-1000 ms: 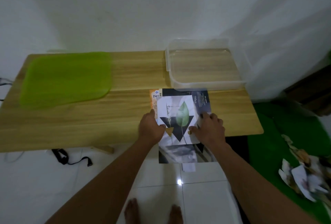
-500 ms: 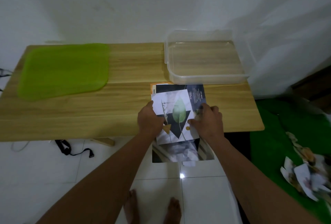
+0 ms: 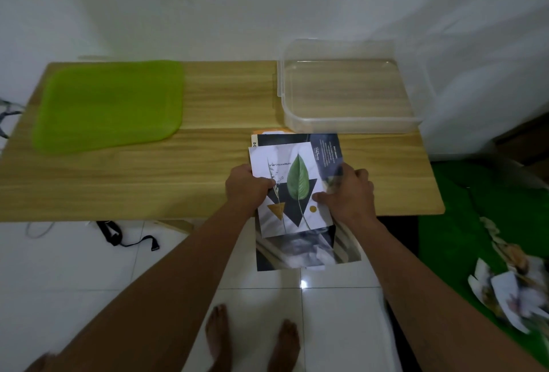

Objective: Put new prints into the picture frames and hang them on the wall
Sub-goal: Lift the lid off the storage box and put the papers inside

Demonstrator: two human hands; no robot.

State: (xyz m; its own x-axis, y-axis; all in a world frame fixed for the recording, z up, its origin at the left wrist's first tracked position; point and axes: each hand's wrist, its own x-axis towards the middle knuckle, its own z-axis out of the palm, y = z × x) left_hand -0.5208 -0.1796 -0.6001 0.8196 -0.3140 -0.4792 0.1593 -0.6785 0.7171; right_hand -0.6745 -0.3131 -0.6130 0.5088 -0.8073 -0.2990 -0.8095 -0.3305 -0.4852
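Head view: both hands work a stack (image 3: 297, 250) of prints at the near edge of the worktop (image 3: 208, 169), right of centre. The stack's far part lies on the wood and its near part overhangs the floor (image 3: 59, 267), prob. so fingers can get under the sheets.

The left hand (image 3: 246, 186) grips the left edge of the top sheet, the leaf print (image 3: 292, 190), w/ thumb on its face and fingers curled below. The right hand (image 3: 350, 190) pinches the right side, thumb tip on the print, other fingers curled over the darker sheets beneath. Holding both edges looks like a way to slide one print off w/o creasing it. It sits slightly skewed on the stack.

Materials: the leaf print is thin, glossy paper w/ a green leaf, dark triangle, ochre triangle & dot. Sheets below are dark, shiny & marbled, and an orange-edged one shows at the far end. All are flat rectangles that will bend easily.

The worktop is pale wood grain, smooth. Far left lies a lime-green mat (image 3: 110, 104), translucent w/ rounded corners. Far right is a clear plastic tub (image 3: 350, 125), shallow, rigid, nothing in it.

No picture frame is in view, so framing & hanging are not yet done. Right, on a green floor covering (image 3: 475, 208), lie loose crumpled papers (image 3: 511, 285). A black strap (image 3: 127, 238) lies on the white tiles under the worktop.
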